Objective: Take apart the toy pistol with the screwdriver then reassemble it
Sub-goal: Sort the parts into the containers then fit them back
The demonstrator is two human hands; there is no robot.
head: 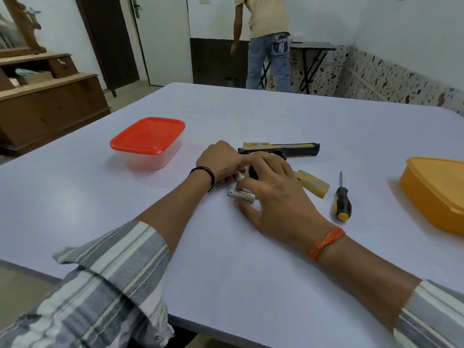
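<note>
— Where's the toy pistol (278,149)?
— On the tabletop (251,247), barrel pointing right, grip end hidden under both hands. A yellow piece (312,186) lies loose beside it.
— Left hand (219,160)?
— Curled over the grip end; can't tell what its fingers clasp.
— Right hand (273,194)?
— Fingers (244,183) bent, tips on white batteries (241,194) by the grip, thumb just below them.
— Screwdriver (342,198)?
— Flat, untouched, right of the yellow piece.
— Anything else?
— Red-lidded box (148,141) far left, orange container (437,194) at right edge, a person (266,41) standing at the back.
</note>
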